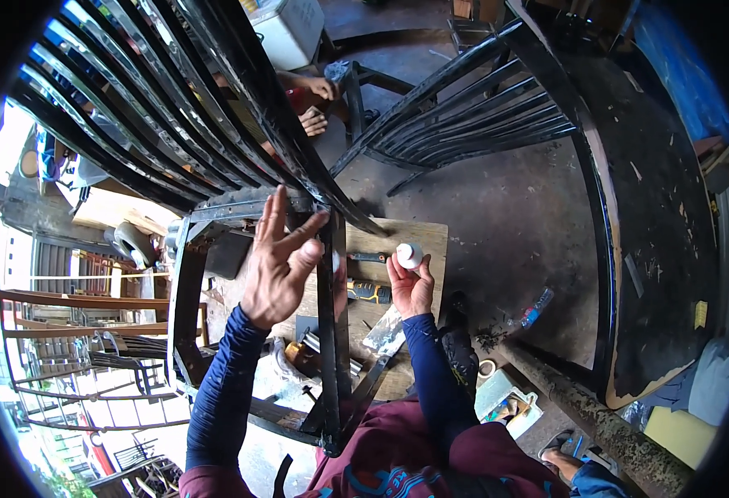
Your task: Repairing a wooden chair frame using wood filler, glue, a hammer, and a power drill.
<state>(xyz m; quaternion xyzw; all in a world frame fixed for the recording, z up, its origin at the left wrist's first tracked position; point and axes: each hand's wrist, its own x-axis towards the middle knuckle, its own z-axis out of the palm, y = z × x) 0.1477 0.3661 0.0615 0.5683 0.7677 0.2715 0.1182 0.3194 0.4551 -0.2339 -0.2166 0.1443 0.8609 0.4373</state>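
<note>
The small white round-topped plastic bottle (409,254) sits in the fingertips of the right hand (413,286), held upright just to the right of the black painted metal frame upright (331,315) that runs down the middle of the view. That bar's long axis goes nearly straight from the joint at the top toward the person's lap, and the bottle is level with its upper part, near it but not touching. The right hand is closed around the bottle's lower part, palm turned inward toward the bar.

The left hand (280,261) is on the other side of the same upright, raised and empty, fingers spread and half curled, its fingertips close to the joint where the upright meets the black slatted metal back (215,108). Whether a fingertip actually touches the metal I cannot tell. Of the two hands, the left is nearer the joint, while the right is nearer the middle of the bar.

Behind the frame lies a worn wooden board table (418,236) carrying a yellow and black hand tool (370,291). Another person's hands (315,104) show beyond the slats, well apart from this work
</note>
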